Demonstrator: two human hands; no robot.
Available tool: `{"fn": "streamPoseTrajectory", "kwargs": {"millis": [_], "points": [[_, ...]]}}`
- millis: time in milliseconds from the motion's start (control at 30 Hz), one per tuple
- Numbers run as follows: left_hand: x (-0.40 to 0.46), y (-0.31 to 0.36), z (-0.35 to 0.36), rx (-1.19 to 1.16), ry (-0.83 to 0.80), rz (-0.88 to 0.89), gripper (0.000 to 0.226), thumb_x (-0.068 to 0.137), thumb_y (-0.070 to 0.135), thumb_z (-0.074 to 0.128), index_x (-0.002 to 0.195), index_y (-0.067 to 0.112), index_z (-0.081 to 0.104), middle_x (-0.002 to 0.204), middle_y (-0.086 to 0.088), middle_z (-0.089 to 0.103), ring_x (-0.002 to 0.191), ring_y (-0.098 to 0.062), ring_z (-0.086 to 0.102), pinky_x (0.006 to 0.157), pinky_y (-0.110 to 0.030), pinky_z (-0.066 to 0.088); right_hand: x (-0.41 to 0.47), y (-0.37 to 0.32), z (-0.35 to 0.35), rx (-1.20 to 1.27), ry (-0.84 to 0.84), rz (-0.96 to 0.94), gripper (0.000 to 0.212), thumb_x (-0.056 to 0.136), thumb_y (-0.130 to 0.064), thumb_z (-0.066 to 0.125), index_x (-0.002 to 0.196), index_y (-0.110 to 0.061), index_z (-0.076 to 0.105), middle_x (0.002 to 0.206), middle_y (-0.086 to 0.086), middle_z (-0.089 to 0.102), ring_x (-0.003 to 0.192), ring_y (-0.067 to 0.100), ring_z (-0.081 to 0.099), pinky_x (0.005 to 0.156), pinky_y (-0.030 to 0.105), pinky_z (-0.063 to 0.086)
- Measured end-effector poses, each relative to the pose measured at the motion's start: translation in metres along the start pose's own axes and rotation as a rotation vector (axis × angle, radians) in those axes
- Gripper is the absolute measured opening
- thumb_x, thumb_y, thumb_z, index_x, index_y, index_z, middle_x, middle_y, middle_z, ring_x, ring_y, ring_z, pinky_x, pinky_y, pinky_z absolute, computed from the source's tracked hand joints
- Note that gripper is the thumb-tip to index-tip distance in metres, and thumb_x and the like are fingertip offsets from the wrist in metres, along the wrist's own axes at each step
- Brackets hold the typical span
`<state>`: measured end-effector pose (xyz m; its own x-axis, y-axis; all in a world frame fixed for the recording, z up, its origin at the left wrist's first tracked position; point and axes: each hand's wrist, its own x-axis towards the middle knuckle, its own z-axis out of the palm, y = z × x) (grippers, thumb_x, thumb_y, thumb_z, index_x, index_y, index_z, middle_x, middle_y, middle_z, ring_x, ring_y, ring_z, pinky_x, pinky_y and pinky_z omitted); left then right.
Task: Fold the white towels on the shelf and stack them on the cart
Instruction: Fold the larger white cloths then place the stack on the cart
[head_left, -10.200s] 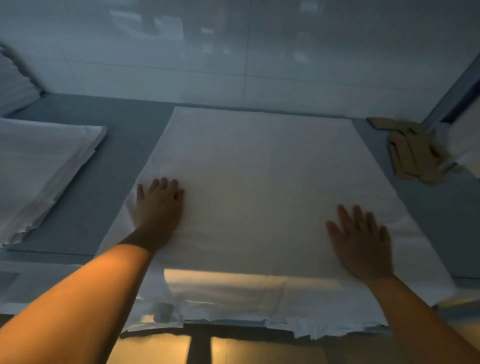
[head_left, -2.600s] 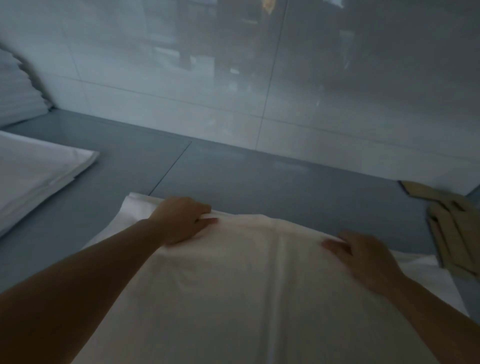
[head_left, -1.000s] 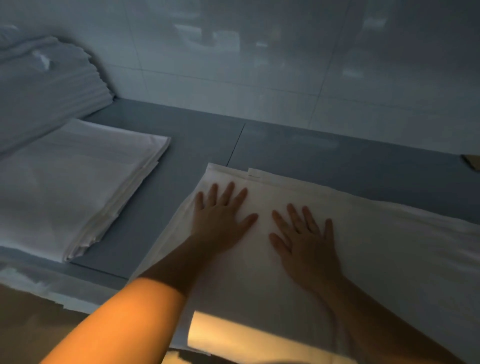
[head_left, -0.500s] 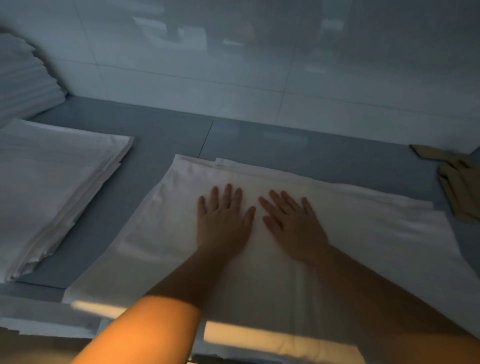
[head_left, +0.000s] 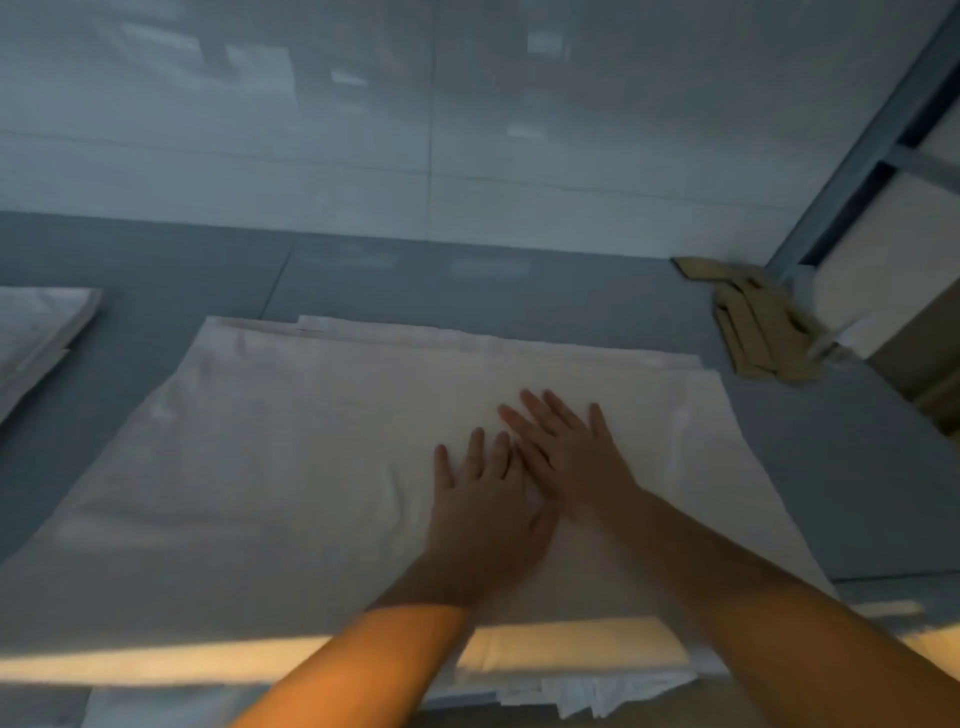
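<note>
My left hand (head_left: 485, 512) and right hand (head_left: 569, 457) press flat, fingers straight, on the white towel (head_left: 291, 467). Tan cloths (head_left: 761, 322) lie upper right; folded towels (head_left: 36, 332) at left edge.

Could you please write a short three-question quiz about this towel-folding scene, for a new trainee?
1. True or false: both hands lie flat with straight fingers on the white towel.
2. What lies at the far right of the grey shelf? A) tan folded cloths B) a spray bottle C) a basket
3. Fill in: the stack of folded white towels lies to the person's ____.

Key
1. True: the left hand and the right hand rest flat, side by side.
2. A, the tan folded cloths.
3. Left.
</note>
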<state>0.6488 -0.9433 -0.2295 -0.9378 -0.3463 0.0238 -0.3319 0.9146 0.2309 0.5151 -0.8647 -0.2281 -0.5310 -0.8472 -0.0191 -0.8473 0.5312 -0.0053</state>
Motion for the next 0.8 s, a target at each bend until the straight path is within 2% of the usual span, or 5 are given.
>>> {"fn": "streamPoseTrajectory", "kwargs": {"millis": [100,200,300,533,800], "points": [[-0.005,0.01,0.014,0.105,0.026,-0.022,0.086,0.084,0.066,0.005,0.153,0.015,0.008,0.161,-0.006,0.001,0.147,-0.025,-0.008,0.111,-0.058,-0.015,-0.001,0.055,-0.002,-0.031,-0.004,0.205,0.054,0.099,-0.053,0.017,0.15,-0.042,0.005,0.16,-0.011,0.0,0.147,0.013,0.001,0.116,0.053,0.005],[-0.008,0.009,0.015,0.106,0.069,-0.028,0.085,0.084,0.066,0.002,0.153,0.018,0.01,0.161,-0.004,0.004,0.148,-0.025,-0.005,0.112,-0.058,-0.011,-0.016,0.122,-0.01,0.014,-0.08,0.493,0.055,0.1,-0.05,0.013,0.152,-0.034,0.003,0.161,-0.005,-0.003,0.148,0.018,0.0,0.117,0.053,0.003],[-0.006,0.013,0.015,0.098,0.061,-0.041,0.082,0.084,0.065,0.001,0.153,0.021,0.009,0.161,-0.003,0.006,0.148,-0.024,-0.003,0.113,-0.057,-0.009,-0.031,0.124,-0.015,0.024,-0.071,0.624,0.055,0.102,-0.043,0.014,0.153,-0.022,0.009,0.161,0.0,0.003,0.147,0.021,0.003,0.116,0.057,0.004],[0.004,0.011,0.014,0.109,0.073,-0.047,0.08,0.085,0.063,-0.003,0.153,0.023,0.01,0.161,-0.002,0.009,0.148,-0.024,0.003,0.115,-0.056,-0.003,-0.077,0.007,0.002,0.065,0.03,0.191,0.05,0.1,-0.047,0.021,0.149,-0.043,0.011,0.16,-0.01,0.005,0.148,0.014,0.0,0.113,0.061,0.0],[0.019,0.021,0.002,0.086,-0.053,-0.094,0.064,0.096,0.056,0.016,0.153,0.027,0.004,0.161,0.0,-0.001,0.147,-0.023,-0.005,0.114,-0.06,-0.002,-0.056,0.029,0.005,0.063,0.052,0.193,0.05,0.099,-0.051,0.019,0.148,-0.047,0.009,0.16,-0.013,0.005,0.147,0.013,0.002,0.114,0.06,0.002]]}}
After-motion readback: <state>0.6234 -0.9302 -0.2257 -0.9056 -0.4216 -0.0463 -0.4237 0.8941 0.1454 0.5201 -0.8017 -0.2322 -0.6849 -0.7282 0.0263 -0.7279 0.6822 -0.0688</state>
